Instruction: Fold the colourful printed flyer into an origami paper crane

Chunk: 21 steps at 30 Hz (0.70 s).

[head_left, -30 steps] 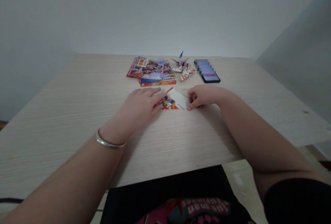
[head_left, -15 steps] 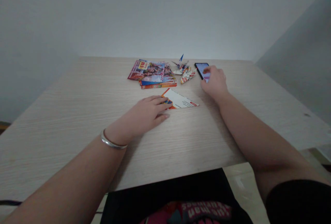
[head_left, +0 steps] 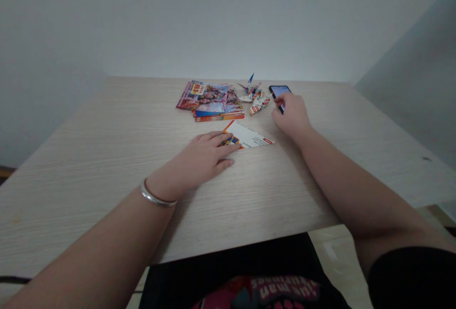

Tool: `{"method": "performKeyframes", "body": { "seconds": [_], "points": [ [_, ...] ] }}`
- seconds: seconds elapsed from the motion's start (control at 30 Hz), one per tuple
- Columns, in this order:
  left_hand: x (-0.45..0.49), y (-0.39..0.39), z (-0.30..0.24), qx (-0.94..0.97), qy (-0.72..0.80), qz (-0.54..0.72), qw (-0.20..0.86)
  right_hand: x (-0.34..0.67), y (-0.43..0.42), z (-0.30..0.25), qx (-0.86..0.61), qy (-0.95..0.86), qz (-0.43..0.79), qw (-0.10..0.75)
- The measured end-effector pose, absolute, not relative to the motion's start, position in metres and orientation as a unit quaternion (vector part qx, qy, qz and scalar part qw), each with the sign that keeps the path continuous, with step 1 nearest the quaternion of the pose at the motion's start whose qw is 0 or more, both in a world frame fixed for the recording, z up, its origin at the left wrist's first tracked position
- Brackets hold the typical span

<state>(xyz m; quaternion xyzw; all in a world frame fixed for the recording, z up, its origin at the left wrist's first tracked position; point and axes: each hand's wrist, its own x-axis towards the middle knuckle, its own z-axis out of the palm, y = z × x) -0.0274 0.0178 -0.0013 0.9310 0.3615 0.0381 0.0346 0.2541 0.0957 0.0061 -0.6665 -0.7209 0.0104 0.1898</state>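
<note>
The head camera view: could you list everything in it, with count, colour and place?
Pale grained table: one, filling the middle.
Glossy paper leaflets: one stack, multicoloured, far middle.
Folded paper figures: count unclear, multicoloured, right of leaflets.
Flat phone: one, black, right of figures.
Folded paper sheet: one, white and orange, nearer than leaflets.
Plain walls: two or more, grey, beyond table.
Thin cable: one stretch, black, lower left.
Round metal bangle: one, silver, lower left of centre.
Printed garment: one, black, bottom.
Left hand: one, bare, on sheet.
Right hand: one, bare, over phone.
</note>
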Motion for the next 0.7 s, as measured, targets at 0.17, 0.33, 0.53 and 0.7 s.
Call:
{"method": "performKeyframes", "body": {
  "seconds": [0.17, 0.33, 0.53, 0.7],
  "points": [
    [-0.026, 0.017, -0.007, 0.928, 0.369, 0.042, 0.03, 0.227, 0.074, 0.01, -0.554, -0.799, 0.196, 0.127],
    [-0.021, 0.015, -0.004, 0.931, 0.362, 0.016, 0.032, 0.214, 0.07, 0.009, -0.56, -0.8, 0.207, 0.058],
    [-0.016, 0.01, 0.012, 0.915, 0.4, -0.001, 0.051, 0.219, 0.076, 0.016, -0.577, -0.791, 0.203, -0.008],
    [-0.024, 0.006, 0.029, 0.878, 0.473, -0.05, 0.06, 0.232, 0.077, 0.027, -0.617, -0.755, 0.208, -0.085]
  ]
}}
